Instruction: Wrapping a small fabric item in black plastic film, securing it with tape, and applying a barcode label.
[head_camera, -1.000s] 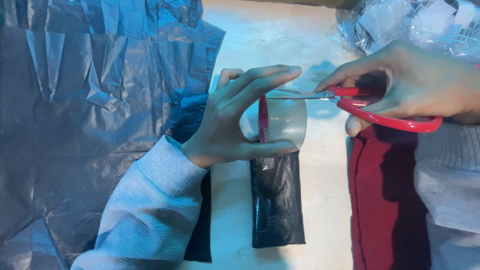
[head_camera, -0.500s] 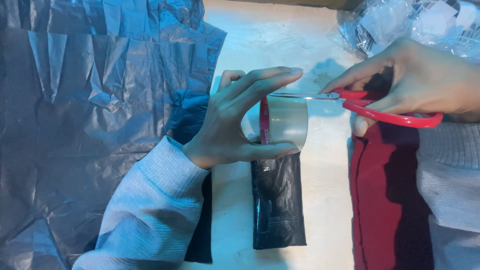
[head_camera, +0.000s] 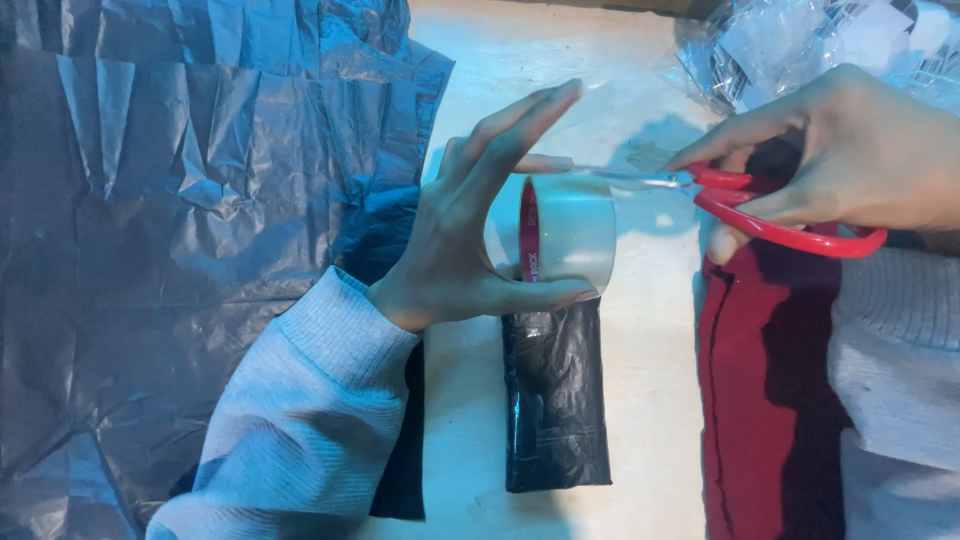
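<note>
The left hand (head_camera: 450, 250) is held upright over the table (head_camera: 640, 400); a roll of clear tape (head_camera: 568, 235) with a red core is pinched between its thumb below and fingers (head_camera: 520, 125) above; the roll stands on edge just above a small folded black packet (head_camera: 555, 395). The right hand (head_camera: 850, 160) is closed through the red handles of scissors (head_camera: 740, 200); the blades are pointed left, reaching the top of the roll where a clear tape strip is drawn out; whether the blades are parted cannot be told. Crinkled dark plastic sheeting (head_camera: 180, 250) is spread at left; a dark red cloth (head_camera: 760, 400) lies at right; clear plastic bags (head_camera: 790, 45) are heaped at top right.
</note>
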